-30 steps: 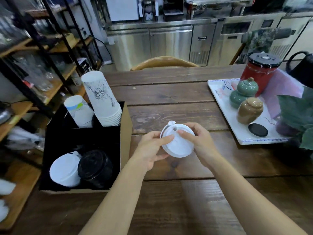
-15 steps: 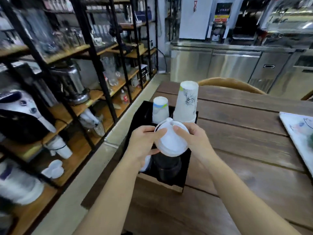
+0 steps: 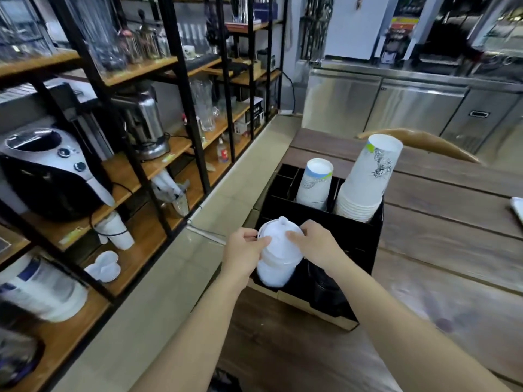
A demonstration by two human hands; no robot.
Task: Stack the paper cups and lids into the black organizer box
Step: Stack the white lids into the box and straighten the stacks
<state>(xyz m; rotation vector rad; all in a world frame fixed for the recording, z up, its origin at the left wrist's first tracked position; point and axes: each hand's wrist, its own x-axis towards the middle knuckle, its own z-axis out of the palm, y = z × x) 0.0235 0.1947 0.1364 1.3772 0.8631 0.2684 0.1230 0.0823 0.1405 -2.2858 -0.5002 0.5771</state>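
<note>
Both my hands hold a white lid over the near left compartment of the black organizer box. My left hand pinches its left rim and my right hand its right rim. The lid rests on or just above a stack of white lids in that compartment. A stack of black lids sits beside it, partly hidden by my right wrist. At the box's far side stand a short stack of paper cups and a taller stack of printed paper cups.
The box sits at the left edge of a wooden table. Black-framed wooden shelves with appliances, glassware and cups fill the left. A tiled floor strip runs between. A chair back and steel counters lie beyond.
My hands carried the white lid from mid-table leftward to the box and lowered it onto the white lid stack. The camera turned left toward the shelves.
</note>
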